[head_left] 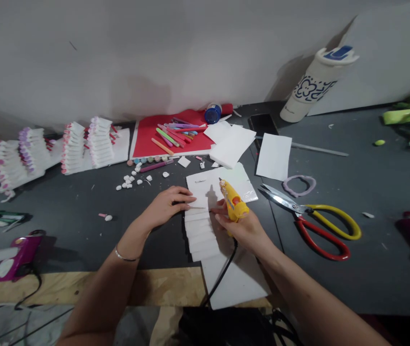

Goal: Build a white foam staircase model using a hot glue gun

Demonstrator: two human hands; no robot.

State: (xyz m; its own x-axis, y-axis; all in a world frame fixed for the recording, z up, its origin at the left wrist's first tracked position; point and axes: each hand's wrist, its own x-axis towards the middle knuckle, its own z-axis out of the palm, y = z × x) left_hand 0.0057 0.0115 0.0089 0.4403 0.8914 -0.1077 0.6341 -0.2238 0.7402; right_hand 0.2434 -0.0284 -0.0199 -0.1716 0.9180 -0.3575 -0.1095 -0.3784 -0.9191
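Left hand (pixel 168 204) and right hand (pixel 241 228) meet at the folded paper (pixel 202 235)

Head view: The folded paper lies at the middle of the dark table (pixel 111 240), its pleats running towards 6 o'clock, over a white sheet (pixel 237 281). The left hand pinches one fold from the 9 o'clock side. The right hand grips a yellow glue gun (pixel 234 202), its nozzle aimed at about 11 o'clock, while its fingertips touch the same fold's opposite end.

Taking the folded paper as the clock's centre, a closed jar (pixel 212 114) lies on its side at 12 o'clock, blue end forward; its contents cannot be seen. Between 1 and 2 o'clock, a white tumbler (pixel 309 86) leans, in this view, towards 1 o'clock; its blue-and-white lid is on, hiding whatever is inside. Loose pens (pixel 179 134) lie heaped on a red sheet (pixel 147 139) at 11 o'clock. White pellets (pixel 127 180) sit scattered at 10. Scissors (pixel 298 209) with one yellow and one red handle lie at 3 o'clock.
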